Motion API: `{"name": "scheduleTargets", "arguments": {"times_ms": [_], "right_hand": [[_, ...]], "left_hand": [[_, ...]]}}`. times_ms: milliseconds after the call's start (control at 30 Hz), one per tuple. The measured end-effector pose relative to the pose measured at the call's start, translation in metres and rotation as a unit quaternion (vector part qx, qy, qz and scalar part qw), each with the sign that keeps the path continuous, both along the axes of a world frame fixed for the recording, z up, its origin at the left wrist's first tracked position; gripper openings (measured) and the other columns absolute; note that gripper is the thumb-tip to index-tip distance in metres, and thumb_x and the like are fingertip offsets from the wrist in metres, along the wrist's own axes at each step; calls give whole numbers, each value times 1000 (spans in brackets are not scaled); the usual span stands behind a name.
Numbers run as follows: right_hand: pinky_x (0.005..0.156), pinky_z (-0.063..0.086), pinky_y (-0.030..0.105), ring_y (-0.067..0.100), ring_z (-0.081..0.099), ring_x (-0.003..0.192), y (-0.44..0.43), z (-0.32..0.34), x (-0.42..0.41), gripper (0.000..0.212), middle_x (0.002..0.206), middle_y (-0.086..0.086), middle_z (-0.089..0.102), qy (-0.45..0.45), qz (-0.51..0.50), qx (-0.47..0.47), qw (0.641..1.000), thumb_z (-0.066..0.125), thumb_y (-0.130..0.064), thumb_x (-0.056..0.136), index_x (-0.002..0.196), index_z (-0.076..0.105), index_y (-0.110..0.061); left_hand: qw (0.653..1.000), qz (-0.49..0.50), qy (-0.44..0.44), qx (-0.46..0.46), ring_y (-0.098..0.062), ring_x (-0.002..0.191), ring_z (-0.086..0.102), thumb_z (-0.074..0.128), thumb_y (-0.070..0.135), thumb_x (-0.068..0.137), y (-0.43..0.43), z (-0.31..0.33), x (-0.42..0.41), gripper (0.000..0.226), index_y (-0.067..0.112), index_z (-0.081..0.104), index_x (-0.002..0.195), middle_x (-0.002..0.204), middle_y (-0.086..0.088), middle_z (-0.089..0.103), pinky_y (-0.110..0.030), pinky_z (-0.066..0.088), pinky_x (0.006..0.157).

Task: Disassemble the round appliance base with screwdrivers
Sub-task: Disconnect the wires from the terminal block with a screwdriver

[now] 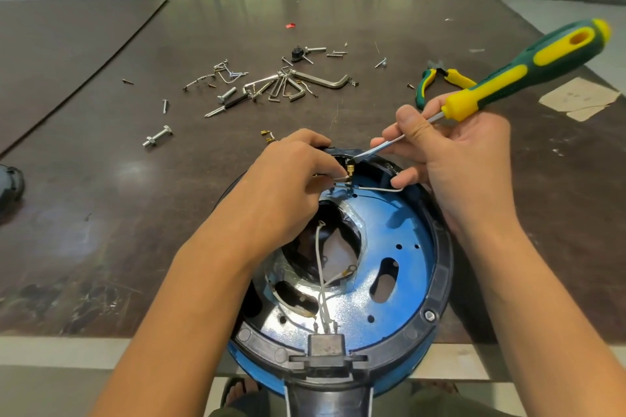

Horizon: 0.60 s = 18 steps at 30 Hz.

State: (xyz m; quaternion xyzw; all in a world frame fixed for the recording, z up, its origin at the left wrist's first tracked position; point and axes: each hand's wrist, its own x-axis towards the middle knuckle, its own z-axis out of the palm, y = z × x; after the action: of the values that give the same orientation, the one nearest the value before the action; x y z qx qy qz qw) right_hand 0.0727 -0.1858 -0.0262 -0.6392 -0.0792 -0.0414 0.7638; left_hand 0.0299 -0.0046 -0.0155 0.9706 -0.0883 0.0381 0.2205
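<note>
Base nearest, open side up at the table near edge, lower part cut off by frame. Inside: blue plate, loose white wires. Left hand pinches a wire by the brass terminal, fingertips partly hidden. Right hand grips the screwdriver shaft, tip at terminal.

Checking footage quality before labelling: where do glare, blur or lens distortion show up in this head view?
Head view: pale glare washes the far part of the dark brown tabletop; speckled highlights on the round blue metal appliance base; the wide-angle lens bows the table's edges; the green-and-yellow plastic-handled screwdriver looks slightly soft.
</note>
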Motion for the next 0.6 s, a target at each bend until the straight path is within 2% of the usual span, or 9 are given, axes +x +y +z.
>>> {"name": "scheduleTargets", "arguments": {"times_ms": [133,367,600], "right_hand": [[38,50,21,29,79,75,1,-1,1,20,72,6,75,11,-18,7,1000,70,-12,97,84,55,-14],[39,50,20,27,79,75,0,0,1,19,71,4,75,22,-16,12,1000,68,-13,98,86,54,-15],[41,52,21,32,78,84,-3,-2,-4,18,78,7,75,-32,26,4,999,64,-6,100,88,54,-15]], "left_hand": [[1000,-1,0,0,-15,125,52,62,9,96,0,0,0,31,29,75,115,142,4,51,-21,39,97],[1000,2,2,2,-14,125,52,62,10,96,0,0,0,30,29,75,115,143,4,51,-12,32,91],[1000,5,1,-4,-14,122,53,61,12,96,0,-1,-1,29,30,74,115,141,5,52,-15,34,89]]}}
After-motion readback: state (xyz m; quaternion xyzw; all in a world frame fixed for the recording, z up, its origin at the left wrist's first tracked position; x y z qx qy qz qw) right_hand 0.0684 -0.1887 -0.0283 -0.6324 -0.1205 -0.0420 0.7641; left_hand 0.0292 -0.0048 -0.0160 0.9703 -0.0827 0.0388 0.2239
